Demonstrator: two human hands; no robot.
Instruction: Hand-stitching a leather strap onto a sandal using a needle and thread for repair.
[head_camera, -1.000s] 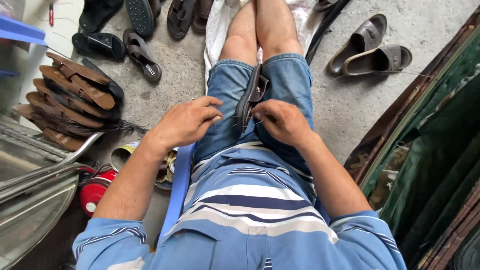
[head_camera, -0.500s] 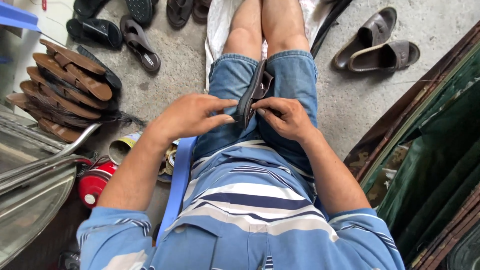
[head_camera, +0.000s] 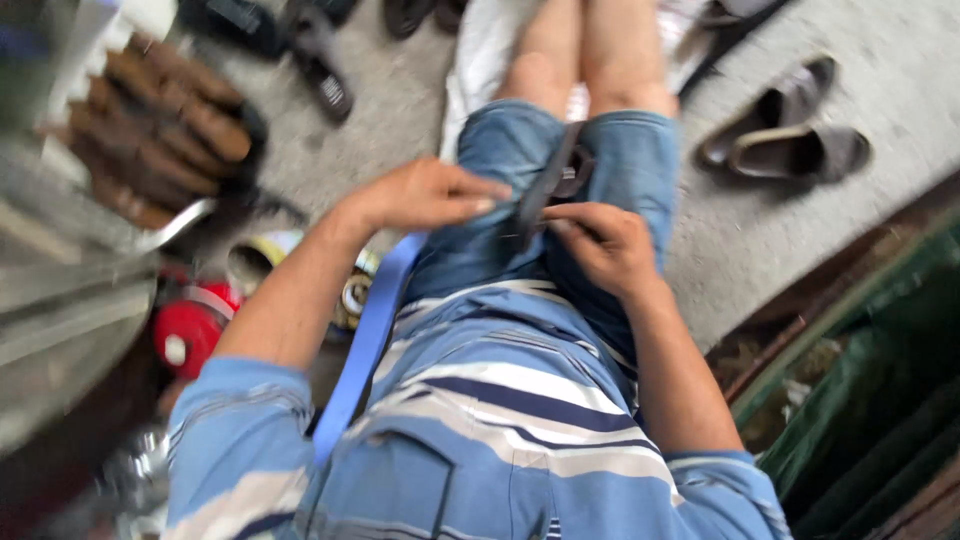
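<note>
Down in the person's lap, across the denim shorts (head_camera: 620, 150), lies a dark sandal (head_camera: 548, 190), narrow and set lengthwise between the thighs. The right hand (head_camera: 605, 245) sits just on the near side of it, fingers curled shut on its near end, though blur hides exactly what they pinch. The left hand (head_camera: 425, 195) comes in from the sandal's left, fingers stretched flat, tips touching its edge rather than closing round it. It looks to me like a fitting or stitching step on the strap, and the next move would call for a steadier two-handed hold. Left of the sandal, on the floor, stand a red can (head_camera: 190, 325) and an open tin (head_camera: 250, 265). Beyond it to the right rests a grey pair of slippers (head_camera: 790, 145); far left, a stack of brown soles (head_camera: 160, 135).
</note>
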